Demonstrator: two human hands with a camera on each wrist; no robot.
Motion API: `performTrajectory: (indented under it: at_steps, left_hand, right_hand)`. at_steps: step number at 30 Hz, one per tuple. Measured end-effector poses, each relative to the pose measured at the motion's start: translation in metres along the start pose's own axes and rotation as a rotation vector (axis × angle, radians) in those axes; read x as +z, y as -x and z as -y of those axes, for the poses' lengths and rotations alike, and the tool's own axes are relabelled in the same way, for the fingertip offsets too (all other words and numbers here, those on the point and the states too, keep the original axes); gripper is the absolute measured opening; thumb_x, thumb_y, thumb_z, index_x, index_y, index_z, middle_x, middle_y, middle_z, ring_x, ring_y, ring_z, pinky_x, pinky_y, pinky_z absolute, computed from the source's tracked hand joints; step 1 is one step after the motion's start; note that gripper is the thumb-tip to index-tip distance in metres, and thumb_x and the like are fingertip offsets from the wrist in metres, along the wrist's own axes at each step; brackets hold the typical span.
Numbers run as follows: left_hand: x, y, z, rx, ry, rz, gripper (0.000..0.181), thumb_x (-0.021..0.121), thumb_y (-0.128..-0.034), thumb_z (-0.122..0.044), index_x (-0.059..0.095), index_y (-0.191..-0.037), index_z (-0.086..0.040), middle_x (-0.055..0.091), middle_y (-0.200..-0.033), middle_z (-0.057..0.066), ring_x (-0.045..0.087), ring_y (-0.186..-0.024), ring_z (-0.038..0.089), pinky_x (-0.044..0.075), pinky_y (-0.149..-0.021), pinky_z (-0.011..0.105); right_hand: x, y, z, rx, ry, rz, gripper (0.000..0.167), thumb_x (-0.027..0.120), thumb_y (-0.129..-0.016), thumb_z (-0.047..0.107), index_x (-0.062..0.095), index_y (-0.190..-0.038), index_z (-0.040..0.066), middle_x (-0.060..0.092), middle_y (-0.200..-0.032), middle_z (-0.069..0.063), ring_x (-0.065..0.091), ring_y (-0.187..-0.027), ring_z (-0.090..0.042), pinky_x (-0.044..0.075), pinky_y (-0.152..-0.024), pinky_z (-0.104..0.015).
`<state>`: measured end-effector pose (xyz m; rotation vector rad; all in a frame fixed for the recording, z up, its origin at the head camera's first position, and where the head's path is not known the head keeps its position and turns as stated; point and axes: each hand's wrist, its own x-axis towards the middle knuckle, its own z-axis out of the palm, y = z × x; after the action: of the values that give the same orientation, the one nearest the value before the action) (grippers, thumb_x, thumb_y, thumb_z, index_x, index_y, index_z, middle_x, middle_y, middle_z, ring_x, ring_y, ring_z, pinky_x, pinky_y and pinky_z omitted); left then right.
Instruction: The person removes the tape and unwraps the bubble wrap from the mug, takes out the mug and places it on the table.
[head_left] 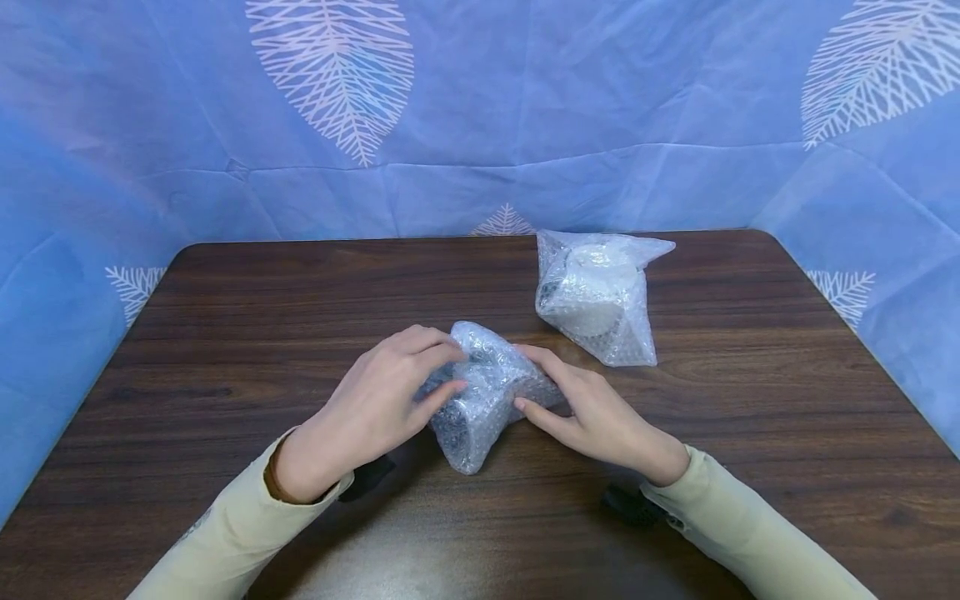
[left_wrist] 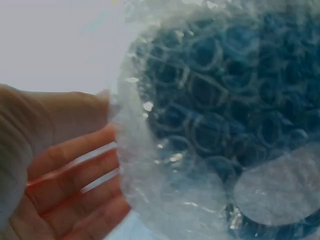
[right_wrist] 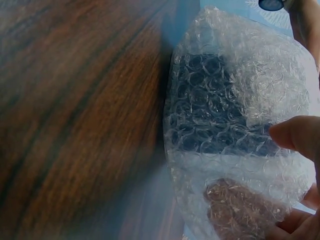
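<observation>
A crumpled bubble-wrapped package [head_left: 480, 400] is between both hands over the middle of the table. A dark blue shape shows through its clear wrap in the left wrist view [left_wrist: 200, 90], but its kind cannot be made out. My left hand [head_left: 378, 396] pinches the package's left side between thumb and fingertips. At the other side, my right hand [head_left: 600, 412] grips the wrap, its thumb [right_wrist: 297, 135] on the near face and the other fingers behind. Some of those fingers are hidden by the wrap.
Behind and to the right lies a second bubble-wrapped package [head_left: 600, 300] with something white inside, near the far table edge. The dark wood table [head_left: 262, 333] is backed by a blue cloth [head_left: 600, 100] with white leaf prints. Dark devices sit at both wrists.
</observation>
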<state>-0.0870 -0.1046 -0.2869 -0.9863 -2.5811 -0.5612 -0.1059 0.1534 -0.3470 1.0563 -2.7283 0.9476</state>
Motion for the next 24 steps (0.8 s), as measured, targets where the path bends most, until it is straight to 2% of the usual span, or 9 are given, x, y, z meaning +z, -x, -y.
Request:
performTrajectory:
  at_steps: [4, 9, 11, 20, 24]
  left_hand:
    - [0.0012, -0.0031, 0.0006, 0.064, 0.02, 0.008, 0.02, 0.075, -0.0833, -0.015, 0.072, -0.103, -0.009, 0.069, -0.104, 0.001, 0.063, -0.101, 0.016, 0.053, -0.082, 0.031]
    - [0.003, -0.0055, 0.0023, 0.191, 0.007, 0.02, 0.011, 0.074, -0.0839, -0.008, 0.074, -0.095, -0.009, 0.068, -0.096, -0.002, 0.062, -0.096, 0.014, 0.051, -0.086, 0.03]
    - [0.0034, -0.0062, 0.0028, 0.225, -0.012, 0.03, 0.009, 0.073, -0.0846, -0.008, 0.074, -0.093, -0.01, 0.069, -0.094, -0.002, 0.061, -0.094, 0.014, 0.05, -0.087, 0.03]
    - [0.0044, -0.0093, 0.0024, 0.252, -0.08, 0.057, 0.007, 0.071, -0.0862, -0.009, 0.074, -0.092, -0.011, 0.069, -0.089, -0.003, 0.058, -0.089, 0.013, 0.05, -0.084, 0.028]
    - [0.0054, -0.0096, 0.0013, 0.245, -0.101, 0.06, 0.005, 0.071, -0.0862, -0.008, 0.073, -0.091, -0.011, 0.069, -0.089, -0.002, 0.058, -0.088, 0.013, 0.05, -0.082, 0.027]
  right_hand:
    - [0.0005, -0.0002, -0.0003, 0.0, -0.009, -0.006, 0.058, 0.065, -0.093, 0.025, 0.038, -0.144, 0.016, 0.06, -0.129, -0.004, 0.063, -0.108, -0.015, 0.051, -0.09, -0.039]
    - [0.0017, 0.0009, -0.0015, 0.005, -0.014, -0.008, 0.058, 0.064, -0.093, 0.024, 0.038, -0.144, 0.016, 0.061, -0.128, -0.005, 0.064, -0.106, -0.015, 0.052, -0.089, -0.039]
    - [0.0017, 0.0009, -0.0017, 0.006, -0.013, -0.01, 0.057, 0.064, -0.093, 0.023, 0.038, -0.144, 0.016, 0.061, -0.128, -0.005, 0.064, -0.105, -0.016, 0.052, -0.088, -0.04]
    - [0.0015, 0.0001, -0.0007, 0.012, -0.015, -0.009, 0.057, 0.064, -0.093, 0.024, 0.038, -0.143, 0.015, 0.062, -0.127, -0.005, 0.065, -0.103, -0.016, 0.052, -0.087, -0.039]
    - [0.0014, 0.0001, 0.0001, 0.015, -0.013, -0.01, 0.057, 0.065, -0.093, 0.024, 0.039, -0.143, 0.015, 0.062, -0.126, -0.005, 0.065, -0.103, -0.015, 0.052, -0.086, -0.039]
